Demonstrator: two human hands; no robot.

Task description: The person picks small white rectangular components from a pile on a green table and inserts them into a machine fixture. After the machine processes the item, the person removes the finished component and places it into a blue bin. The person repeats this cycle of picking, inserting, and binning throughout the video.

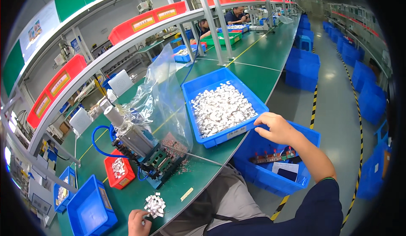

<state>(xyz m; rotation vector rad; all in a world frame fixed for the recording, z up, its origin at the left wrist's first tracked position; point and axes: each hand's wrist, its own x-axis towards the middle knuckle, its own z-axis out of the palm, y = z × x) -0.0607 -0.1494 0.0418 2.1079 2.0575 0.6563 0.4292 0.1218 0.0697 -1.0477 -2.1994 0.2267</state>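
Observation:
My left hand (139, 223) is at the table's near edge, fingers curled beside a small pile of flat white pieces (155, 205); whether a piece is between the fingers is hidden. My right hand (278, 128) is at the near right corner of a large blue tray (213, 139), thumb and forefinger apart and nothing visible between them. Many small white pieces (222, 109) fill that tray. Between the hands stands a bench press (135, 138) with a metal cylinder and blue air hoses.
A clear plastic bag (163, 96) rises behind the press. Left of it sit a red bin (119, 170) of white pieces and an empty-looking blue tray (91, 208). A blue tub (270, 174) stands by my right leg. Two people work farther along the green table (258, 62).

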